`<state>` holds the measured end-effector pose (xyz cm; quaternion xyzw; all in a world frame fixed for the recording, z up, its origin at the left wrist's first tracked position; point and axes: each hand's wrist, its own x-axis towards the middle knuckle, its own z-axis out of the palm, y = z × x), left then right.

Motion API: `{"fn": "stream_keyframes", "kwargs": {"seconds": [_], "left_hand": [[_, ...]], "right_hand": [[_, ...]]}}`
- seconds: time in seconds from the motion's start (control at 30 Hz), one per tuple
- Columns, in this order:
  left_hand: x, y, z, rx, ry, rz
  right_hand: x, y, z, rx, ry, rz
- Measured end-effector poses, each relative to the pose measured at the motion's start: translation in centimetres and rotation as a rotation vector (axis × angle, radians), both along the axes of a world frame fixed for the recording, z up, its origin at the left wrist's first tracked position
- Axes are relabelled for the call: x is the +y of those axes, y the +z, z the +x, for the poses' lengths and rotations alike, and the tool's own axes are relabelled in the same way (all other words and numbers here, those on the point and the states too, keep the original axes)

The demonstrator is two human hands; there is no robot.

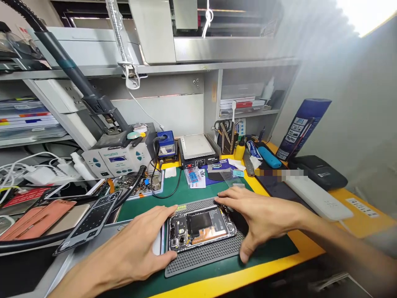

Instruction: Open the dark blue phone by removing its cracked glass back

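Note:
A smartphone [218,222] without its back cover lies face down, its battery, cameras and inner parts showing. Under it is a grey textured mat [214,253] on the green work mat [269,248]. My left hand [144,238] is at the camera end, thumb and fingers spread around that end near the grey mat's left edge. Across from it, my right hand [263,213] arches over the mat's right side, fingertips by its far edge and thumb pointing down at the near side. Whether the fingertips touch the phone is unclear.
A hot-air station [119,159] stands back left beside a tray of small parts [139,184]. A black cable [34,244] and a phone back panel [89,219] lie left. Behind are a heating plate [197,147] and tool holder [228,136]; a white power bank [319,196] lies right.

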<state>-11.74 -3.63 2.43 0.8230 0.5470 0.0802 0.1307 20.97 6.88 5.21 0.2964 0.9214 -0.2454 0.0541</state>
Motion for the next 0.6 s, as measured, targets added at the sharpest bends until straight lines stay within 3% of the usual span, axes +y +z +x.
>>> {"fn": "stream_keyframes", "kwargs": {"seconds": [0.27,0.37,0.47,0.6], "left_hand": [[0.9,-0.8,1.2,-0.042,-0.024,0.067],[1.6,-0.9,2.2,-0.041,-0.015,0.098],[1.8,-1.3,2.2,-0.066,-0.018,0.11],[1.9,-2.1,1.3,-0.097,-0.043,0.128]], "right_hand": [[0.5,0.2,0.5,-0.001,0.016,0.075],[0.7,0.8,1.3,-0.022,0.0,0.024],[1.2,2.2,2.4,0.05,-0.164,-0.021],[4.5,4.7,3.9,0.226,-0.525,0.172]]}}
